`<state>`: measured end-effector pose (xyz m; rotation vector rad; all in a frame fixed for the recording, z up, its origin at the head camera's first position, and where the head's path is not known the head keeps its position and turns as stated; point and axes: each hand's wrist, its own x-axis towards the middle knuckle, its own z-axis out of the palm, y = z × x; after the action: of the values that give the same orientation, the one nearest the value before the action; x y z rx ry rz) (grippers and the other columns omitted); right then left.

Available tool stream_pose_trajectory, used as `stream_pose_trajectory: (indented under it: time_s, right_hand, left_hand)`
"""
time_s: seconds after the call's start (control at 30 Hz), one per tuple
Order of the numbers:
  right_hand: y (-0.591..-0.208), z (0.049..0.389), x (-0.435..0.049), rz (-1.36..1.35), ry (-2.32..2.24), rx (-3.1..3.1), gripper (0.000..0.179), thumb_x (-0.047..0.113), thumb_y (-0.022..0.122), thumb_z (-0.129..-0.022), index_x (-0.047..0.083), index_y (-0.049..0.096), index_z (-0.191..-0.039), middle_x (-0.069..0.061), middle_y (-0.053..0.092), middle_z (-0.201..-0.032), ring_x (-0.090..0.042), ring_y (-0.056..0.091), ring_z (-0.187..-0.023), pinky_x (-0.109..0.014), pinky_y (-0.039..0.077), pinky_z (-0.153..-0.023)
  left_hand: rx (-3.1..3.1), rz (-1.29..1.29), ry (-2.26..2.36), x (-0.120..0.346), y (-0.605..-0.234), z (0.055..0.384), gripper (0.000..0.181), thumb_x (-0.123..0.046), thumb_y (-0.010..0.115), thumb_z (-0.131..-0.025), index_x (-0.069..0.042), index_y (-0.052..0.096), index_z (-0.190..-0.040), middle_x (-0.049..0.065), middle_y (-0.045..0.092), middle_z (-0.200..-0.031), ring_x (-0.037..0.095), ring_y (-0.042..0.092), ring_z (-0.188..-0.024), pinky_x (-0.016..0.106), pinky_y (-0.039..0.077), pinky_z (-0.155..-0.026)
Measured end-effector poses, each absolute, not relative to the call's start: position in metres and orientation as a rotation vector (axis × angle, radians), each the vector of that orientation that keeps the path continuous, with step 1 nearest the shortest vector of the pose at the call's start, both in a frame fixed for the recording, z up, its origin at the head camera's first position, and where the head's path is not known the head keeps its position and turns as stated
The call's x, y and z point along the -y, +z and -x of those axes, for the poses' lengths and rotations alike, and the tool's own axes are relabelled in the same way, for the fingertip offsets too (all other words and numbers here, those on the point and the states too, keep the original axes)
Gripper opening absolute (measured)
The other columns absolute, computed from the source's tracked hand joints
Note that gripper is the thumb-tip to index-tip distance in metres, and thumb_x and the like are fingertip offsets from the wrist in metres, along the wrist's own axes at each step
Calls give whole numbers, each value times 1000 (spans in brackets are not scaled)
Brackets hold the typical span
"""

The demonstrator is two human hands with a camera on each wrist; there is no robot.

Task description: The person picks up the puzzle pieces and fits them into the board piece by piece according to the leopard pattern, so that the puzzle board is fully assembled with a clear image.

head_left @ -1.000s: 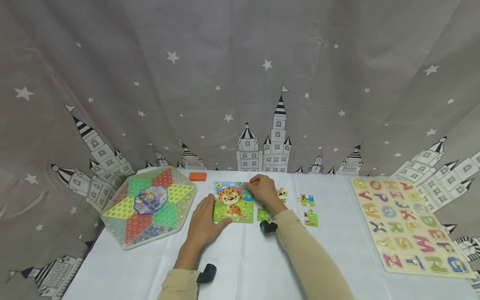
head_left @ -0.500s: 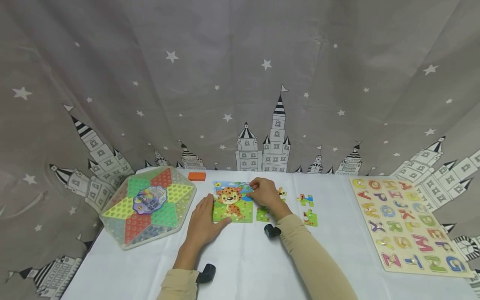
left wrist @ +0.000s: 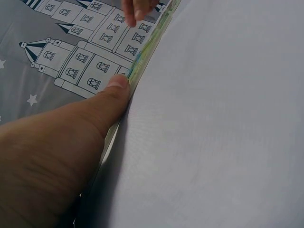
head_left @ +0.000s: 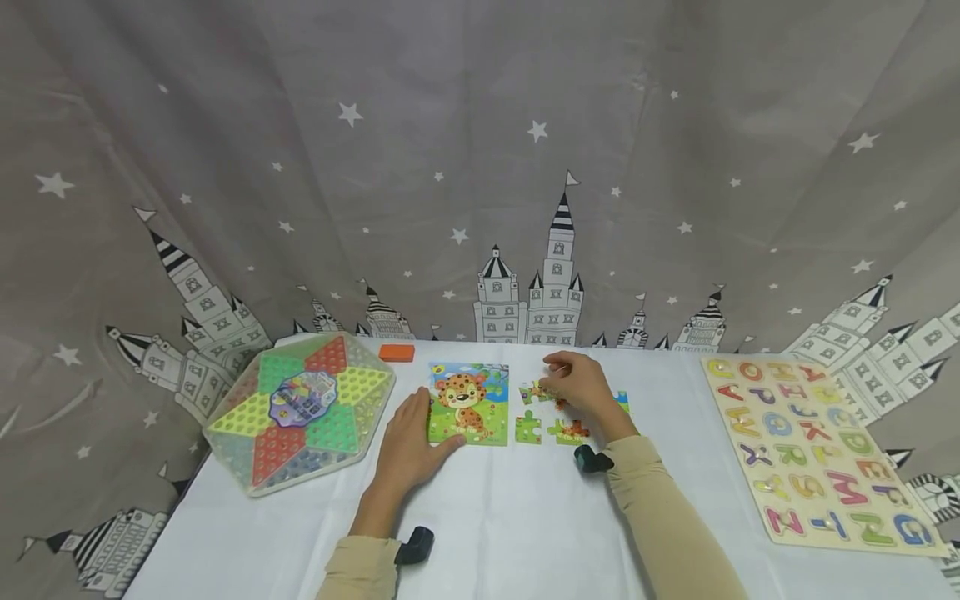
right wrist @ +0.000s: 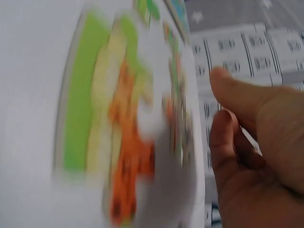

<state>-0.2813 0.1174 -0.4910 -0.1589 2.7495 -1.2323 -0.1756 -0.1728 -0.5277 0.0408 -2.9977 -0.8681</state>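
Note:
A square leopard picture puzzle point(head_left: 468, 400) lies on the white tablecloth. My left hand point(head_left: 408, 442) rests at its lower left corner, fingers along the left side and thumb at the near edge. In the left wrist view, the thumb point(left wrist: 116, 85) touches the puzzle's edge. My right hand point(head_left: 585, 387) is over loose jigsaw pieces to the right, thumb and fingers curved with a gap between them and nothing held. A green piece point(head_left: 527, 428) and an orange-and-green piece point(head_left: 574, 431) lie nearest me. Another piece point(head_left: 531, 392) sits by the right fingertips, and the hand partly hides others.
At the left is a hexagonal Chinese checkers set point(head_left: 303, 408). An orange block point(head_left: 396, 353) sits near the far edge of the table. A wooden alphabet board point(head_left: 817, 454) lies at the right. Behind the table hangs a grey curtain point(head_left: 480, 150) with castles and stars.
My right hand has left the puzzle's upper right corner and moved right, over the loose pieces. The left hand has stayed at the puzzle's edge.

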Motion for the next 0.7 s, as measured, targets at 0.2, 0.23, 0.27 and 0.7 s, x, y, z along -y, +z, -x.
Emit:
stream_pose_trajectory:
  time_s: [0.2, 0.23, 0.27, 0.7]
  right_hand:
    - [-495, 282, -137, 259, -1072, -2754, 48, 28, 85, -84, 14, 72, -128, -2, 68, -100, -16, 59, -89, -35, 50, -84]
    - [-496, 282, -136, 283, -1060, -2750, 48, 28, 85, -84, 13, 72, -128, -2, 68, -100, -16, 59, -88, -35, 50, -83]
    - [-497, 283, -135, 292, -1055, -2741, 49, 28, 86, -84, 14, 72, -128, -2, 68, -101, -16, 58, -89, -34, 50, -83]
    - [-497, 285, -124, 365, -949, -2733, 43, 28, 86, -83, 14, 74, -122, -3, 62, -101, -18, 53, -89, -32, 46, -79]
  left_hand:
    - [2981, -44, -885, 169, -525, 174, 107, -52, 77, -85, 2, 23, -161, 22, 27, -167, 42, 23, -155, 59, 21, -127]
    - [2975, -45, -890, 170, -525, 174, 107, -51, 77, -85, 2, 23, -161, 22, 27, -167, 42, 23, -155, 60, 22, -127]
    - [2975, -45, -890, 170, -525, 174, 107, -51, 77, -85, 2, 23, -161, 22, 27, -167, 42, 23, -155, 60, 22, -127]
    - [2994, -44, -884, 171, -526, 174, 108, -53, 75, -86, 1, 21, -161, 21, 25, -168, 41, 22, -156, 59, 21, -127]
